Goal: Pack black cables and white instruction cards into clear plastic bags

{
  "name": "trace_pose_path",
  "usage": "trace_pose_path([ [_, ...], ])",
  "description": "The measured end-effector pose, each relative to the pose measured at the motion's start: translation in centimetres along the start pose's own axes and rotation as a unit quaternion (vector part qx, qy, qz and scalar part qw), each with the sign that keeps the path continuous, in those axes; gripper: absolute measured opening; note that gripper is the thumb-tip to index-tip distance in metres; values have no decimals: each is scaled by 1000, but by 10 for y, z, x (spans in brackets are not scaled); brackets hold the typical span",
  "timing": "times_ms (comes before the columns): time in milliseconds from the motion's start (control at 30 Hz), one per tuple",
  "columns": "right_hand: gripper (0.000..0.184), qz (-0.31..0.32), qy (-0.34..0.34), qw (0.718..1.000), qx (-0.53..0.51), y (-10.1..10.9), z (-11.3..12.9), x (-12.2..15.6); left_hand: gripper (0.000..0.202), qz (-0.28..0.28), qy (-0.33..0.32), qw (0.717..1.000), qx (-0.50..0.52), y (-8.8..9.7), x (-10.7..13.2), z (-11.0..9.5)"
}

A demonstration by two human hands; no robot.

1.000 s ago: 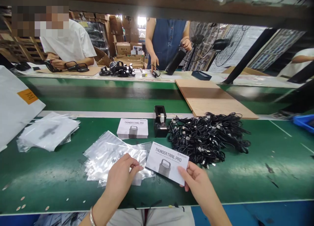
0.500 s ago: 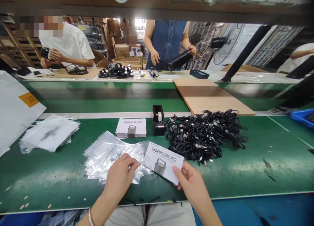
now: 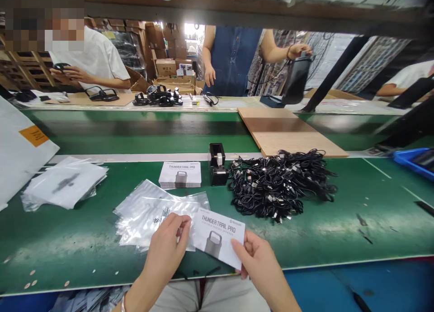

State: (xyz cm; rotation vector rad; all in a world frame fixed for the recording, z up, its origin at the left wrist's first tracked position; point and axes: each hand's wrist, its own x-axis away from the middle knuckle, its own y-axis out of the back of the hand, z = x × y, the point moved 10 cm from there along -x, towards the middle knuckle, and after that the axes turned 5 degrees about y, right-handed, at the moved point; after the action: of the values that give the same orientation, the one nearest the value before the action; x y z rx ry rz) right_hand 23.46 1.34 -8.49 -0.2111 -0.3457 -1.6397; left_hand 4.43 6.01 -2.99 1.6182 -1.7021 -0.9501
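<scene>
My right hand [image 3: 256, 255] grips a white Thunder Trail Pro booklet [image 3: 220, 239] by its right end, thumb on top. The booklet lies tilted, its left edge against the stack of clear plastic bags [image 3: 139, 217]. At that edge my left hand [image 3: 169, 244] is closed in a pinch on the mouth of the top plastic bag. Whether the booklet's edge is inside the bag, I cannot tell. Behind the bags sits a stack of matching booklets [image 3: 179, 175], with a black tape dispenser [image 3: 219, 167] beside it.
A heap of black USB cables [image 3: 278, 185] lies right of the dispenser. More bagged sheets [image 3: 64, 183] are at left, near a white sack [image 3: 23, 153]. A wooden board [image 3: 288, 131] leans behind. Across the bench, a co-worker holds a black speaker [image 3: 296, 79]; another handles a small black part.
My right hand has brought the booklet left and nearer me, against the bag. Across the bench, a co-worker has swung the speaker upright and to the right.
</scene>
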Motion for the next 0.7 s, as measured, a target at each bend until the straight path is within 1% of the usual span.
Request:
trace_pose_path([
  [100,29,56,-29,998,14,-9,-5,1,13,-11,-4,1000,24,-1,3,4],
  [233,31,116,-13,993,32,-18,3,-5,11,4,-30,999,15,-7,7,4],
  [300,34,163,-17,986,18,-25,6,-3,12,-6,-42,999,14,-7,8,4],
  [367,39,197,-39,980,-14,-31,5,2,11,-13,-57,998,17,-7,8,3],
  [433,43,194,-64,978,-37,-30,2,4,13,-5,-66,998,15,-7,7,3],
  [500,45,163,-74,983,-46,-25,1,1,20,20,-61,998,16,-9,4,4],
  [567,44,130,-67,988,-58,-23,3,-4,21,46,-41,998,33,-7,1,6],
  [633,41,106,-49,990,-75,-27,7,-12,20,54,-23,996,65,-2,-1,6],
  [700,36,97,-37,991,-81,-39,10,-19,20,48,-16,994,98,5,-2,2],
])
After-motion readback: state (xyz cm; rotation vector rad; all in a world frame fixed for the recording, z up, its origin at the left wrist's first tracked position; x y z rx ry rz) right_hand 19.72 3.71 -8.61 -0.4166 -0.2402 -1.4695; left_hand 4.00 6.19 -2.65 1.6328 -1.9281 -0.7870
